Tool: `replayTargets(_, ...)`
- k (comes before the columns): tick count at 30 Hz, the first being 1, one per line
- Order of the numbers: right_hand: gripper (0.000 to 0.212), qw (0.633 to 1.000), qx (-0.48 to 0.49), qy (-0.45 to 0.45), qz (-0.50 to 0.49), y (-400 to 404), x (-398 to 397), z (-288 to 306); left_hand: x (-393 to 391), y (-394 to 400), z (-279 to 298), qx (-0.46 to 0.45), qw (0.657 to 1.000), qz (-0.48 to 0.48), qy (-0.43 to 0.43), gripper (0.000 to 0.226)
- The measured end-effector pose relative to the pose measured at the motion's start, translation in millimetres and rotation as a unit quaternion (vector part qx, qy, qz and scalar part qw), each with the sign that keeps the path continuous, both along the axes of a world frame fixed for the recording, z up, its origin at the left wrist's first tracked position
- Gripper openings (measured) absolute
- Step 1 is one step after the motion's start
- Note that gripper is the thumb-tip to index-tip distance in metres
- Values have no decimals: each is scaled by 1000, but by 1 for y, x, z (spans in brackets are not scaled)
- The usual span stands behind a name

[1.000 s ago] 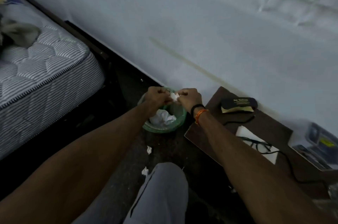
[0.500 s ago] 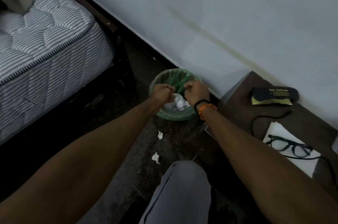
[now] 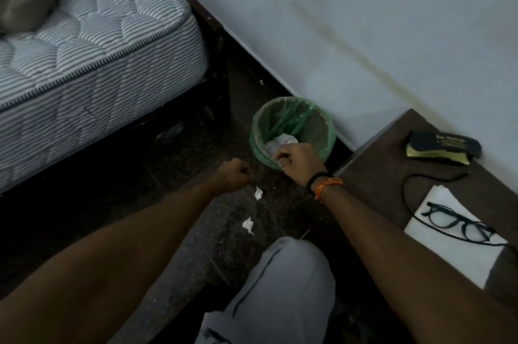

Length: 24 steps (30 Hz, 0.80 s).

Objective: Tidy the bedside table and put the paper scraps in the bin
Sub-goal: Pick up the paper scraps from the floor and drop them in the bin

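Hovering at the near rim of the bin, the right hand has its fingers curled around what looks like a bit of white paper; whether it truly grips a scrap or merely brushes the crumpled paper already lying inside the bin, I cannot tell. Just beside the bin, on its bed side and over bare floor, the left hand is clenched into a fist; nothing shows between its fingers, so what it holds, if anything, is hidden. Two paper scraps lie outside the bin on the dark floor: one scrap just under the left fist, a second scrap a little further from the bin, toward the person's knee.

My guess is that the step in hand is dropping paper over the rim; the risk is plain, since the right hand sits at the very edge of the bin and not above its middle, so a piece let go here could slide down the outside of the green liner and join the two on the floor. Those two are small and pale on a speckled floor; they could easily be overlooked. On the far side of the bin, the bedside table carries glasses on a white sheet, a dark case and a black cable; a careless sweep there could snag the cable and drag the glasses off.
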State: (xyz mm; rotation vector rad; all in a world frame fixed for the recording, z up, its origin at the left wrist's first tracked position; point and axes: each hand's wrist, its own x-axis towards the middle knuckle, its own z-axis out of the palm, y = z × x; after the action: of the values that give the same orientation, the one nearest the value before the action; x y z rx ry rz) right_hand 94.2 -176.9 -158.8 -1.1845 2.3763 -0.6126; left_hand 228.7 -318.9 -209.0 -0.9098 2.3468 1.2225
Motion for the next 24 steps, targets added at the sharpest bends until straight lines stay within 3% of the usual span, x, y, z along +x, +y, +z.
replayTargets(8, 24, 992, 92, -78, 46, -16, 27, -92, 14, 10, -68, 12, 998, -3, -58, 22)
replayTargets(13, 24, 982, 155, -103, 23, -21, 20, -162, 13, 15, -128, 38, 991, -91, -92, 27)
replayTargets(17, 30, 974, 192, -124, 12, -28, 13, -221, 13, 23, -179, 0, 979, -173, -108, 36)
replayTargets(24, 60, 956, 239, -165, 31, -30, 17, -306, 37, 54, -270, -103, 945, -276, -143, 53)
